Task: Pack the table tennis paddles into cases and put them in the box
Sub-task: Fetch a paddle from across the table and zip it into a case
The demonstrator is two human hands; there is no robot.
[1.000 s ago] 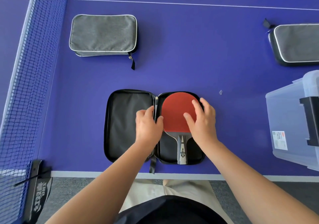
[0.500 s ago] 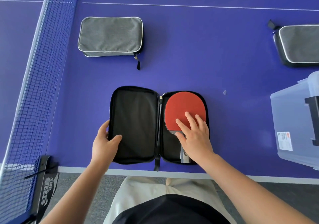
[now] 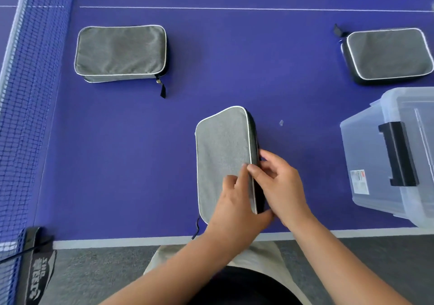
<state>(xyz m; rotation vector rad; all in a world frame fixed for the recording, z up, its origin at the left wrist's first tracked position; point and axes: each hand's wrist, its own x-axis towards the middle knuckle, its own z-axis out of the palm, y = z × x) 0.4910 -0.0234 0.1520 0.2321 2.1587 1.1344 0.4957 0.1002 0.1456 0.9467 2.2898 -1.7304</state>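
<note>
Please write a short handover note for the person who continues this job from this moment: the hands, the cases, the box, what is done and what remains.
Left hand: lies on the grey top of the near case, fingers straight, thumb at its right edge.
Right hand: fingers curled at the case's right edge, at the zipper side; the pull is not visible.
The near case is folded shut in front of the person; no paddle is visible now.
Two more cases lie closed: far left case, far right case.
Clear box stands at the right with its lid on.
Done: case folded over.
Left: zip it, open the box, put the cases in.
</note>
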